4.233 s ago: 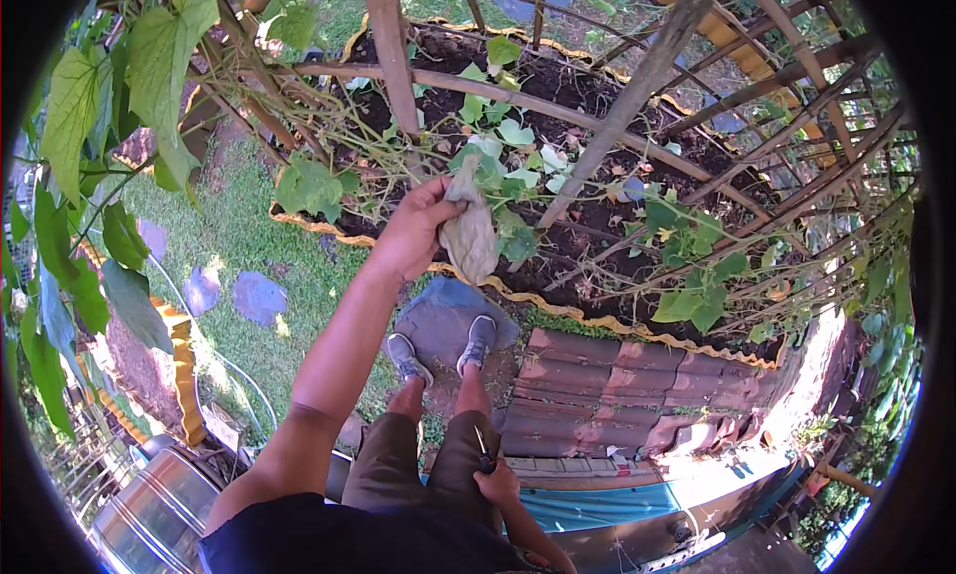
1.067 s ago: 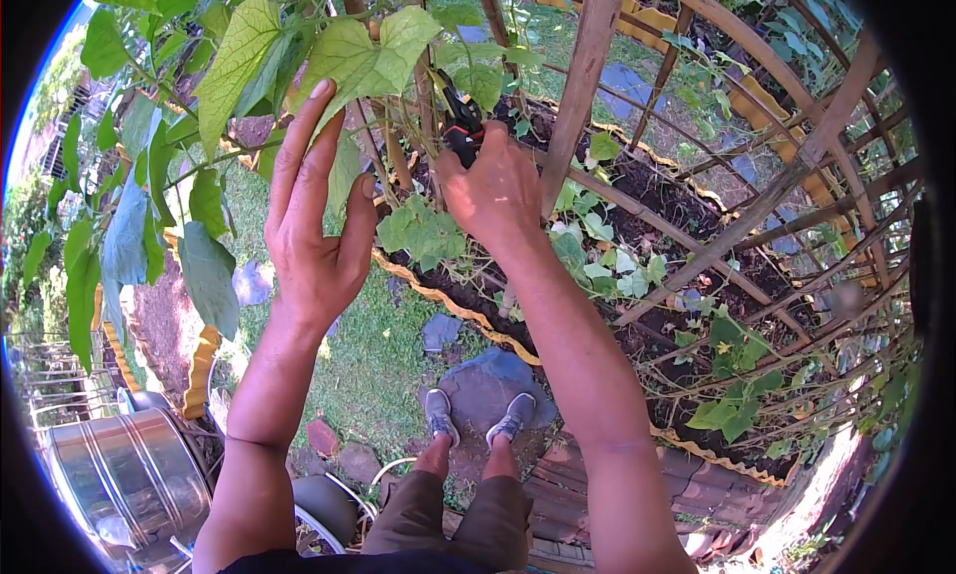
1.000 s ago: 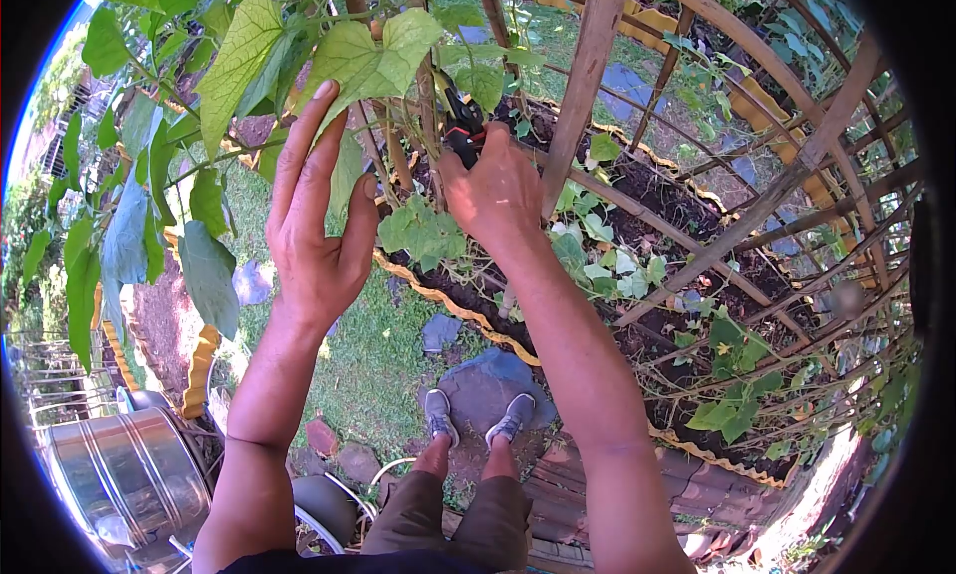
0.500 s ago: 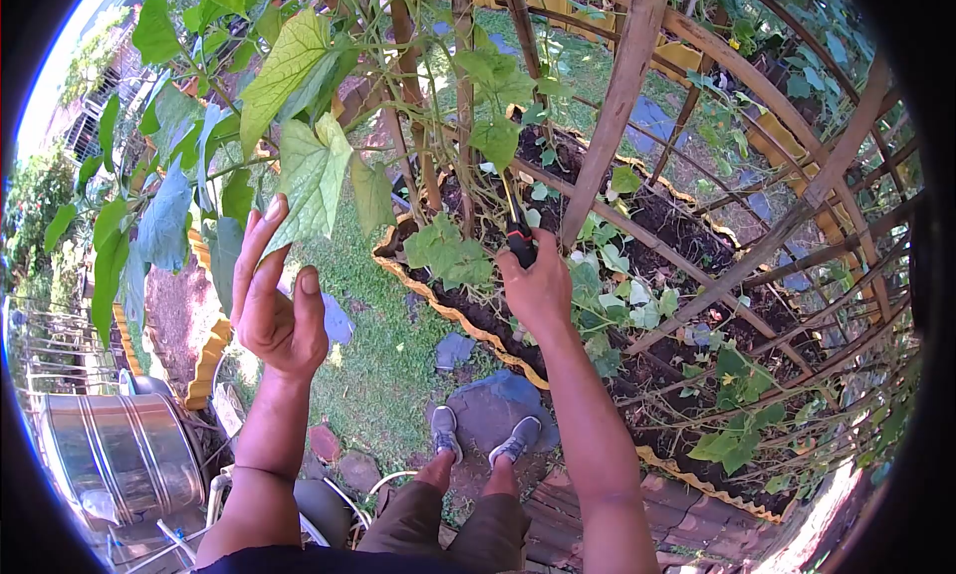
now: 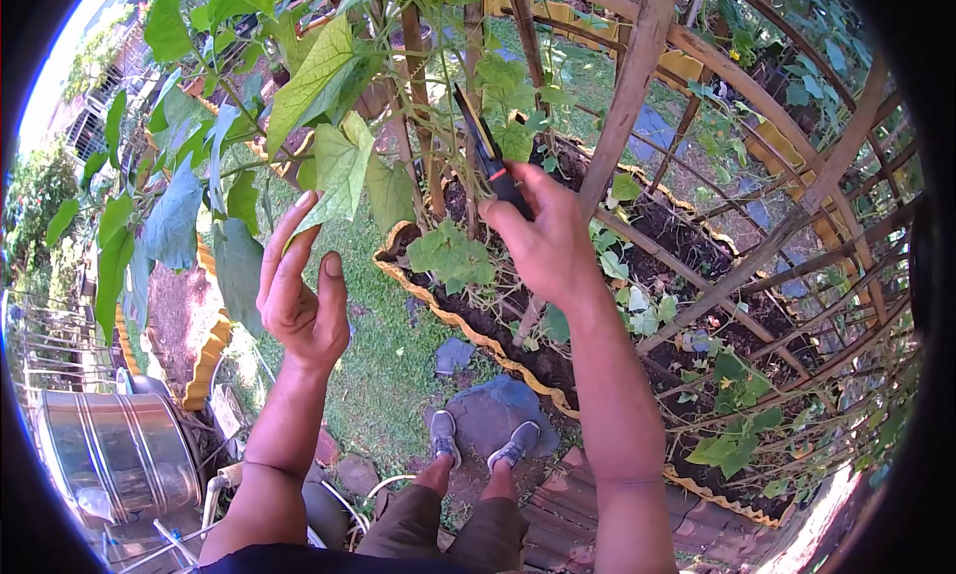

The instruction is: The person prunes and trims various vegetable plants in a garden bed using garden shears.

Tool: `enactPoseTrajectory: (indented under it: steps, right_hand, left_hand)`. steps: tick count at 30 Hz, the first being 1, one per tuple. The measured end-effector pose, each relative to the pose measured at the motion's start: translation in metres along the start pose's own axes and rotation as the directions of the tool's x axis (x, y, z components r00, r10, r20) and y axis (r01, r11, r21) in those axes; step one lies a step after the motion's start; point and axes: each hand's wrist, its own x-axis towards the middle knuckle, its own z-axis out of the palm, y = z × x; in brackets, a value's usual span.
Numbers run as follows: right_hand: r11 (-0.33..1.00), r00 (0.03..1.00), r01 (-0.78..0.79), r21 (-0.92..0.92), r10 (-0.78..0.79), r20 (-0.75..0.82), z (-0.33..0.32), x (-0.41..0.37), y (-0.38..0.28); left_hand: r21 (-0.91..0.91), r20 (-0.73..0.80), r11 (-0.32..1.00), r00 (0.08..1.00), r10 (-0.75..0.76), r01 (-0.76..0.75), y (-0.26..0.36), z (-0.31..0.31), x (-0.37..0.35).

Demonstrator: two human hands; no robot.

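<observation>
My left hand [image 5: 307, 300] is raised with fingers stretched upward and the thumb apart, open. Its fingertips are right at the lower edge of a broad green leaf [image 5: 341, 171] on a hanging vine. In my right hand [image 5: 546, 230] is a pair of scissors [image 5: 490, 156] with a black handle, a red band and slim dark blades. The blades point up and left, overlapping the vine stems beside a wooden post [image 5: 414, 76] in this view. Below them, a lower leaf cluster [image 5: 450, 257] grows near the bed's edge.
A wooden lattice trellis [image 5: 632, 96] leans across the right. Wavy yellow edging [image 5: 468, 327] borders the soil bed. A metal drum [image 5: 119, 450] stands at lower left. My feet are on a flat stone [image 5: 493, 415] amid grass [image 5: 383, 375].
My right hand has drawn up and toward me, lifting the scissors out of the lower stems. My left hand has shifted slightly right and down, staying by the leaf.
</observation>
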Motion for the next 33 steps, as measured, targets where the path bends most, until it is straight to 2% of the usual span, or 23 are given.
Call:
enactPoseTrajectory:
  steps: [1,4,6,8,10,12,14,15,18,21,23,26,28,30,33]
  right_hand:
    - [0.988,0.998,-0.048,-0.144,0.053,0.027,-0.007,0.007,-0.021]
    - [0.902,0.987,-0.107,-0.418,0.148,0.067,-0.012,0.026,-0.052]
    - [0.895,0.986,-0.113,-0.432,0.155,0.063,-0.008,0.03,-0.053]
    - [0.896,0.989,-0.066,-0.44,0.117,0.089,0.0,0.035,-0.052]
    - [0.931,0.996,-0.008,-0.365,0.039,0.075,0.006,0.037,-0.045]
    - [0.963,0.995,-0.048,-0.265,0.068,0.068,0.01,0.036,-0.042]
    - [0.963,0.995,-0.059,-0.264,0.079,0.066,0.009,0.033,-0.036]
    - [0.961,0.994,-0.069,-0.267,0.088,0.06,0.008,0.03,-0.032]
    - [0.999,1.0,0.015,-0.039,-0.014,0.022,0.002,0.012,-0.012]
    - [0.995,0.998,-0.039,0.091,0.035,0.043,-0.007,-0.008,0.01]
    - [0.988,0.997,-0.079,0.13,0.076,0.024,-0.007,-0.02,0.023]
    - [0.933,0.972,-0.229,0.278,0.202,0.123,-0.01,-0.028,0.043]
    - [0.89,0.959,-0.276,0.363,0.229,0.166,-0.009,-0.033,0.041]
    - [0.891,0.942,-0.303,0.339,0.225,0.25,-0.011,-0.032,0.045]
    - [0.894,0.959,-0.244,0.377,0.166,0.228,-0.005,-0.027,0.04]
  left_hand:
    - [0.022,0.018,1.0,1.0,0.004,-0.004,-0.001,-0.001,-0.002]
    - [0.056,0.056,0.998,0.998,0.037,-0.04,-0.003,-0.002,-0.004]
    - [0.036,0.056,0.995,0.994,0.093,-0.095,-0.002,-0.001,-0.001]
    - [0.041,0.107,0.997,0.992,0.06,-0.065,0.003,-0.005,0.001]
    - [0.034,0.105,0.996,0.991,0.078,-0.082,0.001,-0.005,0.002]
    - [0.048,0.118,0.995,0.99,0.076,-0.083,0.002,-0.008,0.003]
    - [0.067,0.122,0.993,0.989,0.086,-0.095,-0.002,-0.012,0.0]
    - [0.063,0.081,0.996,0.995,0.05,-0.055,0.0,-0.014,-0.001]
    - [0.018,-0.043,0.998,0.998,-0.052,0.053,0.002,-0.025,-0.002]
    - [-0.084,-0.163,0.983,0.971,-0.172,0.16,-0.009,-0.046,-0.015]
    - [-0.064,-0.138,0.958,0.948,-0.286,0.279,-0.004,-0.052,-0.015]
    - [-0.148,-0.116,0.923,0.921,-0.372,0.354,-0.013,-0.049,-0.022]
    - [-0.166,-0.115,0.918,0.918,-0.381,0.36,-0.01,-0.045,-0.021]
    - [-0.162,-0.116,0.922,0.921,-0.372,0.352,-0.007,-0.043,-0.022]
    - [-0.16,-0.117,0.945,0.945,-0.305,0.285,-0.007,-0.04,-0.021]
